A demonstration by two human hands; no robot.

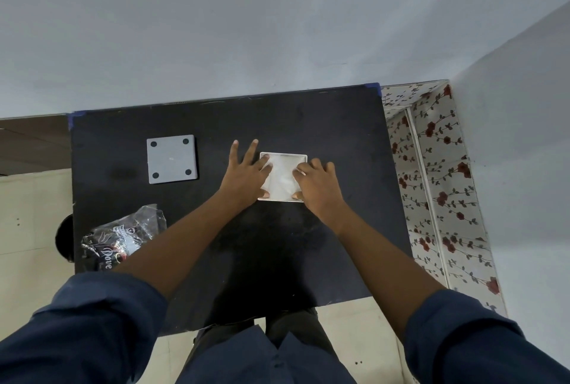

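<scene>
A matte black surface (277,124) stands against a plain pale grey wall (246,29) behind it, with a white panel printed with red roses (438,186) along its right side, cream floor tiles (30,229) to its left, under soft, even light.

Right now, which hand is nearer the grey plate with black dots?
Left. The left hand rests on the white tray's left edge, right of the grey plate; the right hand holds the tray's right edge, farther off.
</scene>
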